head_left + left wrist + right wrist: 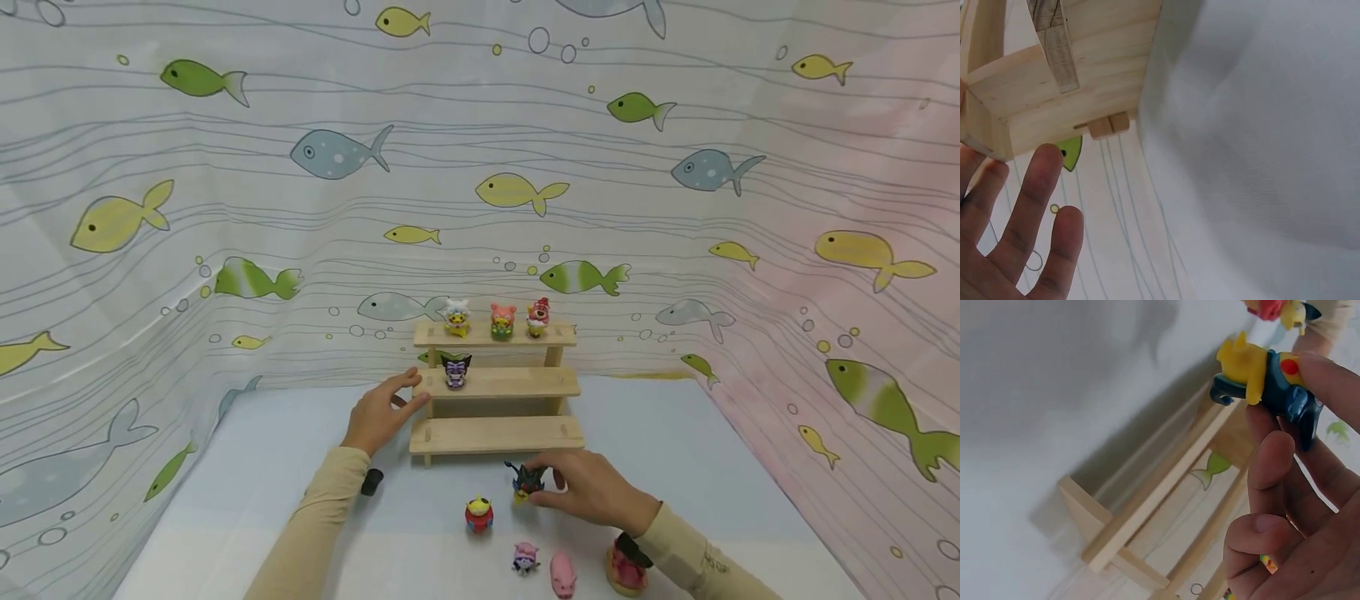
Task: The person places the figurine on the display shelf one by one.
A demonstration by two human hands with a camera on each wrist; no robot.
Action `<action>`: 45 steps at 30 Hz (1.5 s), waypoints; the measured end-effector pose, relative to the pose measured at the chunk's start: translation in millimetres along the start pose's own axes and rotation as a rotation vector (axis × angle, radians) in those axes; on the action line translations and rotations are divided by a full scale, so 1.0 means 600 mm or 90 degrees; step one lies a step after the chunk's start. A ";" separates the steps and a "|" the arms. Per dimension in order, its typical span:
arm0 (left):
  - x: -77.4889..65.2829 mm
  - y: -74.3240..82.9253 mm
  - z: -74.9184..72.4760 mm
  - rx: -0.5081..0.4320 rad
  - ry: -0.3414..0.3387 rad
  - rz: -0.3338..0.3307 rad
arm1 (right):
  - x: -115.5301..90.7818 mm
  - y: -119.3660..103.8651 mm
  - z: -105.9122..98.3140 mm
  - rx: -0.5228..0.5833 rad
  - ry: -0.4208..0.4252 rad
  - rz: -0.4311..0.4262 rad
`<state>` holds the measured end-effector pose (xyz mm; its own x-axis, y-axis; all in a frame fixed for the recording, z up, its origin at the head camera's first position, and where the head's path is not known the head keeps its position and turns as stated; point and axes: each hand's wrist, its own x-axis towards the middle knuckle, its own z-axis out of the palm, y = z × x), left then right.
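Observation:
My right hand [596, 490] pinches a small yellow figurine in a dark blue-green costume [1244, 365] between thumb and fingers. It is just in front of the lowest step of a three-tier wooden display stand [497, 435]. At the left end of the middle step rests my left hand [381, 414]; its fingers are extended in the left wrist view, fingertips right at the wood [997, 134]. A purple-and-black figurine [455, 372] stands on that step. The top step bears a white-hooded figurine [457, 317], a pink one [502, 321] and a red-hatted one [538, 317].
On the white table [420, 558] stands a red-and-yellow figurine [478, 515]. Nearer the front are a pink-and-purple figurine [526, 558], a pink pig [562, 575] and a larger reddish figure [624, 570] partly behind the right wrist. A fish-patterned curtain [465, 125] surrounds the table.

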<state>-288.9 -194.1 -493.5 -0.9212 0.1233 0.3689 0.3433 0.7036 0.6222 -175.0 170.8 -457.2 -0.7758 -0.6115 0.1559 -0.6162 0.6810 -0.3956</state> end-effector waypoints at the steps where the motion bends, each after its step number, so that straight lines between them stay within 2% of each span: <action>1: 0.000 0.000 0.000 0.000 0.002 0.000 | 0.003 0.000 -0.003 0.001 0.002 -0.001; 14: 0.001 0.002 0.003 -0.002 0.013 0.010 | 0.042 0.013 -0.044 0.012 0.047 0.012; 25: -0.001 -0.003 0.006 0.000 0.015 0.009 | 0.071 0.020 -0.060 0.000 0.075 0.012; 35: -0.001 -0.001 0.003 -0.003 0.012 -0.001 | 0.115 0.020 -0.075 -0.018 0.097 -0.002; 45: 0.001 -0.004 0.006 -0.004 0.014 0.008 | 0.173 0.033 -0.094 0.003 0.092 0.049</action>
<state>-290.8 -193.3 -497.1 -0.9127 0.1169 0.3915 0.3559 0.6979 0.6215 -275.4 143.7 -397.7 -0.8327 -0.4923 0.2534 -0.5533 0.7216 -0.4162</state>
